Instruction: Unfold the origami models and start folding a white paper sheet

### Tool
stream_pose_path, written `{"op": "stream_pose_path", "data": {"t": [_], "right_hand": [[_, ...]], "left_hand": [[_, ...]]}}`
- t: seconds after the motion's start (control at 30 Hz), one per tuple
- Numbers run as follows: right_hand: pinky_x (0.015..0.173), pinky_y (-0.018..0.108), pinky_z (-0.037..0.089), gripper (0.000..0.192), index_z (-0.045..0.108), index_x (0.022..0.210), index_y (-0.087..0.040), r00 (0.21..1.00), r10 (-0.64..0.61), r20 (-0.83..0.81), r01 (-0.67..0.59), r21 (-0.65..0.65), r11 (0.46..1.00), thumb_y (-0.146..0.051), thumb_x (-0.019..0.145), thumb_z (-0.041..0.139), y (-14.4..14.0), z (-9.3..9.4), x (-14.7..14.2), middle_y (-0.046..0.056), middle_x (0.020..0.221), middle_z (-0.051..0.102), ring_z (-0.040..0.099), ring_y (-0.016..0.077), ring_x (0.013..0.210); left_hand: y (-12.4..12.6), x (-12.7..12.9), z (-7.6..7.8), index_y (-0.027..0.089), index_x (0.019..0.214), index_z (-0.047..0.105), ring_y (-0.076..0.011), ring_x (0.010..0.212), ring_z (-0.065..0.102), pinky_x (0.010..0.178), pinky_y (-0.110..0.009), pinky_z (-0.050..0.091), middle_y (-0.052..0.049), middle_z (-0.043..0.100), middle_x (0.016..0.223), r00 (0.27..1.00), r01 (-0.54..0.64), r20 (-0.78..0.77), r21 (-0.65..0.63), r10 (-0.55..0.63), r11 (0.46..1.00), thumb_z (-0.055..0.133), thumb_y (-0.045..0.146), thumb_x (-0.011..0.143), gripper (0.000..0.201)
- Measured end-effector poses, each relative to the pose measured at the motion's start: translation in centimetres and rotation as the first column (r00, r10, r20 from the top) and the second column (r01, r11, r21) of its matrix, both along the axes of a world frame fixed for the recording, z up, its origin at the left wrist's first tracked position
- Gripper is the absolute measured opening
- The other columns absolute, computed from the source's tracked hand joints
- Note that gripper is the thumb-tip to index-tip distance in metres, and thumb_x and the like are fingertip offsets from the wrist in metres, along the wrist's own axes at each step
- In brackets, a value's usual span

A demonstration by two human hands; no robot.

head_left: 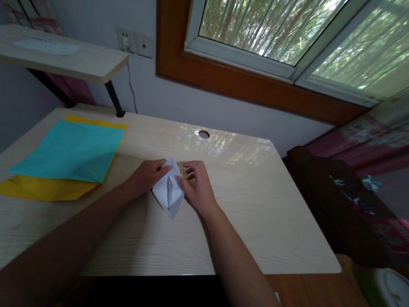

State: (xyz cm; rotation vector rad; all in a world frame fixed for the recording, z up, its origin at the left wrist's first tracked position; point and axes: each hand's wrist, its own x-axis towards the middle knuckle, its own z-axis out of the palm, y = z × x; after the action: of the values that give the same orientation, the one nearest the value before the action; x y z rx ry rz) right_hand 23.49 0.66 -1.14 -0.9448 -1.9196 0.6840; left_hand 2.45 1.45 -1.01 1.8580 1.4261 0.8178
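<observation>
A pale wooden worktop point(256, 218) stands under a wide window point(295, 31), with a shelf point(53, 57) raised at its far left corner and a round cable hole point(203, 134) near the far edge. On the left of the worktop lies a teal sheet point(72, 150) on top of a yellow sheet point(41, 187), the yellow showing along the near and far edges. Off to the right, beyond the worktop, sits a dark piece of furniture point(332, 197), and a green-rimmed white thing point(395, 298) lies low at the near right.

In the middle of the worktop lies a folded white paper point(168, 191), a pointed shape whose long axis runs from far to near, its tip aimed toward the person. It sits directly between the two hands, and both are on it. The left hand point(146, 176) comes in from the left, its fingers bent over the paper's far left edge. The right hand point(197, 184) comes in from the right, fingers curled down on the far right edge, pressing rather than pinching as far as I can see. Neither hand lifts the paper; it rests flat on the wood. Both hands are equally close, meeting at the paper's far end, while the near tip lies free, pointing between the forearms. The coloured sheets are well apart from both hands.
</observation>
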Motion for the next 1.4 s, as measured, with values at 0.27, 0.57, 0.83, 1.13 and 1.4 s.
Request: {"op": "stream_pose_path", "data": {"t": [0.27, 0.57, 0.83, 1.13, 1.4], "right_hand": [[0.091, 0.039, 0.057, 0.041, 0.059, 0.129, -0.031, 0.990, 0.140, 0.035, -0.142, 0.059, 0.988, -0.014, 0.092, 0.054, -0.4, 0.9, 0.1, 0.009, 0.126, 0.053, 0.056, 0.0219, 0.114], [0.095, 0.040, 0.054, 0.043, 0.062, 0.123, -0.030, 0.982, 0.180, 0.065, -0.184, 0.069, 0.981, -0.008, 0.087, 0.051, -0.4, 0.9, 0.0, 0.008, 0.119, 0.058, 0.058, 0.0218, 0.113], [0.092, 0.038, 0.053, 0.023, 0.068, 0.103, -0.026, 0.983, 0.165, 0.077, -0.173, 0.116, 0.978, -0.014, 0.093, 0.052, -0.1, 0.9, -0.1, 0.008, 0.109, 0.061, 0.060, 0.0202, 0.107], [0.082, 0.033, 0.053, 0.022, 0.071, 0.099, -0.027, 0.993, 0.025, 0.114, -0.035, 0.091, 0.995, -0.015, 0.091, 0.055, 0.5, 0.1, 0.7, 0.004, 0.095, 0.066, 0.064, 0.0188, 0.091], [0.073, 0.034, 0.051, 0.017, 0.073, 0.091, -0.025, 0.963, -0.266, 0.054, 0.262, 0.066, 0.963, -0.016, 0.087, 0.059, 1.0, 0.3, 1.3, 0.004, 0.087, 0.065, 0.063, 0.0195, 0.078]], "left_hand": [[-0.6, 0.1, 1.1, 0.016, 0.076, 0.066, -0.0169, 0.064, 0.056, 0.059, -0.027, 0.037, -0.001, 0.066, 0.069, 0.979, 0.199, -0.033, -0.082, -0.202, 0.977, 0.038, 0.046, 0.096, 0.046], [-0.7, 0.0, 1.0, 0.018, 0.082, 0.071, -0.0177, 0.067, 0.059, 0.060, -0.027, 0.038, -0.002, 0.067, 0.071, 0.962, 0.272, 0.028, -0.126, -0.271, 0.954, 0.040, 0.049, 0.097, 0.047], [-0.6, 0.0, 0.5, 0.018, 0.066, 0.062, -0.0146, 0.060, 0.052, 0.057, -0.026, 0.032, 0.001, 0.060, 0.062, 0.942, 0.331, -0.048, -0.049, -0.333, 0.942, 0.042, 0.044, 0.096, 0.045], [-0.5, 0.1, 0.8, 0.021, 0.102, 0.075, -0.0196, 0.086, 0.065, 0.075, -0.029, 0.051, -0.007, 0.072, 0.101, 0.966, 0.244, 0.088, -0.002, -0.243, 0.970, 0.058, 0.033, 0.083, 0.029], [0.0, -1.0, 0.6, 0.020, 0.121, 0.069, -0.0216, 0.091, 0.069, 0.080, -0.033, 0.054, -0.008, 0.073, 0.113, 0.995, 0.024, 0.101, -0.063, -0.018, 0.998, 0.062, 0.031, 0.079, 0.044]]}}
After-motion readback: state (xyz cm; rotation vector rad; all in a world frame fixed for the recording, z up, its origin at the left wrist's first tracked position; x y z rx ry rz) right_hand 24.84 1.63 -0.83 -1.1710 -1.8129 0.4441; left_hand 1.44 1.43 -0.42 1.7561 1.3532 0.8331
